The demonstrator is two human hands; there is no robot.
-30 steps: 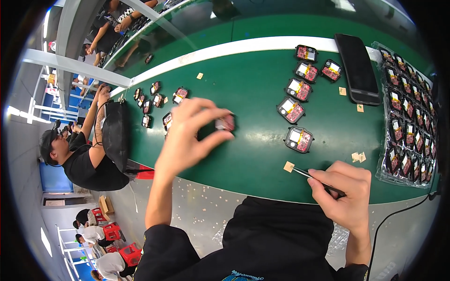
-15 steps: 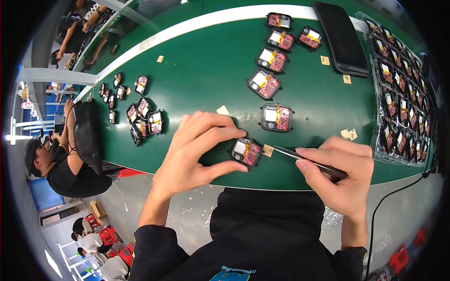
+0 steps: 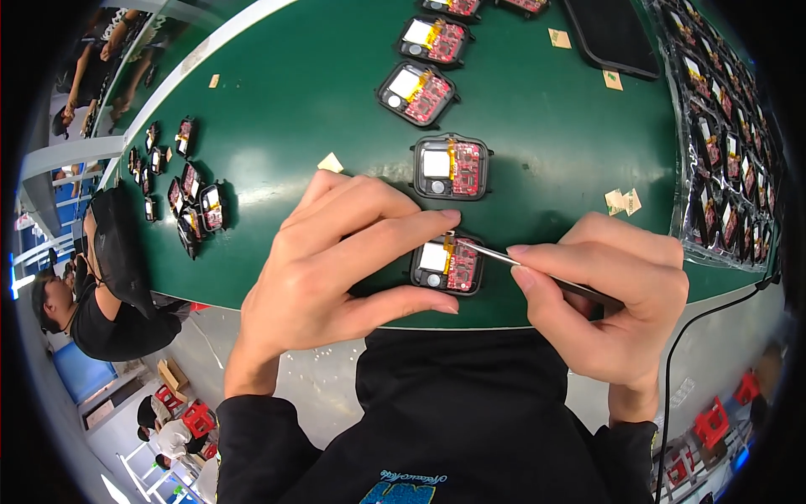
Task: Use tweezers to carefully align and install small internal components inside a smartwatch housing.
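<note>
On the green bench right in front of me lies a small black device case with a red circuit board, a white block and yellow tape inside. My left hand grips it by the edges, index finger at its top and thumb at its lower side. In a pinch, my right hand holds metal tweezers. Their tips reach the upper edge of the red board, close to my left index fingertip. A tiny pale bit shows there, too small to name. Just beyond sits another open device case.
More open cases run in a column toward the far side. A cluster of cases lies left. Paper squares are scattered about. A plastic tray full of cases and a black flat object stand right. Another person sits left.
The tweezers have moved left from beside the case to over its board. The paper square that lay beside the case no longer shows there. The view has shifted, so the bench things appear displaced.
</note>
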